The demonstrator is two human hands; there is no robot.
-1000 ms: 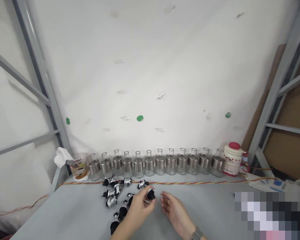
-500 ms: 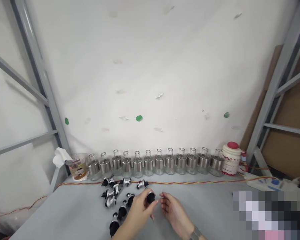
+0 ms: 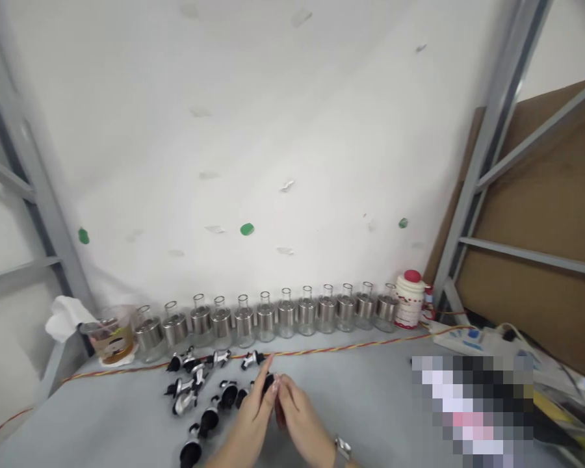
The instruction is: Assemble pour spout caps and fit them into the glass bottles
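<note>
One black stopper (image 3: 269, 382) sits pinched in my left hand (image 3: 255, 413) above the grey table (image 3: 370, 390). My right hand (image 3: 296, 411), fingers bent, meets the left at the tips, and I cannot tell whether it grips the stopper too. More black-and-silver stoppers (image 3: 209, 419) lie loosely spread to my left; twelve open-necked bottles (image 3: 286, 312) stand in a row beyond the twisted cord (image 3: 322, 351).

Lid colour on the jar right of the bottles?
The lid is red; it shows best in the head view.
</note>
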